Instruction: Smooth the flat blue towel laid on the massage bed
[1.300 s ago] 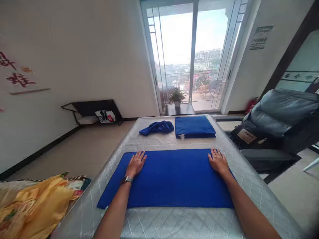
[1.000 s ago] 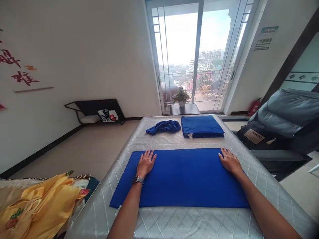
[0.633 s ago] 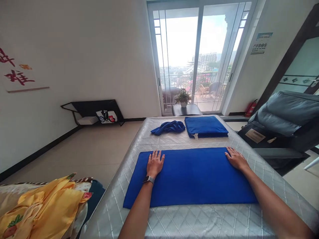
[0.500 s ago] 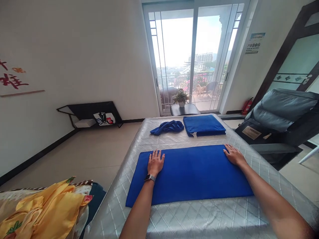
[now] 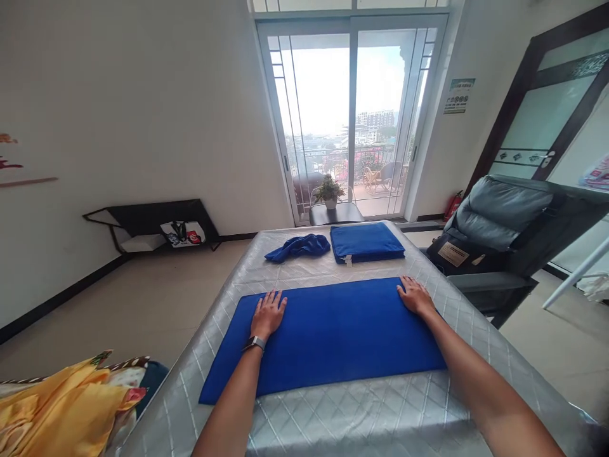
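Note:
A blue towel [image 5: 333, 330] lies flat across the silver quilted table cover [image 5: 371, 419]. My left hand [image 5: 269, 314] rests palm down near its far left corner, fingers stretched out. At the far right corner, my right hand [image 5: 415, 296] also lies flat with the fingers apart. Neither hand grips anything. Beyond the flat towel sits a folded stack of blue cloths [image 5: 366, 241] with a white tag on its near edge. Left of that stack is a crumpled blue cloth [image 5: 299, 246].
A potted plant [image 5: 329, 190] stands on a chair past the table's far edge, before the glass sliding door. On the right is a grey recliner [image 5: 504, 216] with a black bag on it. Yellow fabric [image 5: 71, 406] is heaped at the lower left.
The camera view has turned slightly to the right, so everything appears shifted left. Both hands stay flat on the blue towel, in nearly the same places.

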`<state>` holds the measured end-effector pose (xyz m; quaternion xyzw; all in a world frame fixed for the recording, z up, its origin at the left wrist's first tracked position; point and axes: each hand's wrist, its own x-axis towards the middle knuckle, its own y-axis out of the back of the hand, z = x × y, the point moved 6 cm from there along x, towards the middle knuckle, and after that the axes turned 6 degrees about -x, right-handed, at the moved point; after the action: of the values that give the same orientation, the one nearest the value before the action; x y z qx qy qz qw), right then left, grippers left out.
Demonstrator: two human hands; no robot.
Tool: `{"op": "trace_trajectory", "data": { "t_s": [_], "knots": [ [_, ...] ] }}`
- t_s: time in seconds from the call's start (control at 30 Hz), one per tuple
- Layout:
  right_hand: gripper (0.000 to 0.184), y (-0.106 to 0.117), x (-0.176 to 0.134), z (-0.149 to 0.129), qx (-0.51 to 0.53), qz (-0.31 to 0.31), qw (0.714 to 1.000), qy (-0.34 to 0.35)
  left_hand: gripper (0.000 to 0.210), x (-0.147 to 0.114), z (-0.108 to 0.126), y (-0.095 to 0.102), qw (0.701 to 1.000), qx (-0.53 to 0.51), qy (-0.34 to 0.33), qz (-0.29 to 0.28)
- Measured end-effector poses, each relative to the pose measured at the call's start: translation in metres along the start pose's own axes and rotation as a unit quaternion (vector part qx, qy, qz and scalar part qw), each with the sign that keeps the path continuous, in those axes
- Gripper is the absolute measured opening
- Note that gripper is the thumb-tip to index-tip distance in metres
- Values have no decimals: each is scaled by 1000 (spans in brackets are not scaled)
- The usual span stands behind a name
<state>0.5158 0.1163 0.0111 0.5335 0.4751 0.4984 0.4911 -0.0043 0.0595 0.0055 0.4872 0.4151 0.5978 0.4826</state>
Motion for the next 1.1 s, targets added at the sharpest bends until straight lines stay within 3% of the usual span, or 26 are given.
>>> {"op": "trace_trajectory", "data": {
  "t_s": [0.67,0.93,1.1],
  "knots": [
    [61,3,-4,0,31,15,999,-4,59,-2,9,12,999,12,17,-46],
    [61,1,-1,1,17,14,1000,-5,58,-1,4,6,999,20,-1,-27],
    [62,3,-4,-2,2,7,1000,-5,60,-4,9,13,1000,5,4,-15]
  ]
}}
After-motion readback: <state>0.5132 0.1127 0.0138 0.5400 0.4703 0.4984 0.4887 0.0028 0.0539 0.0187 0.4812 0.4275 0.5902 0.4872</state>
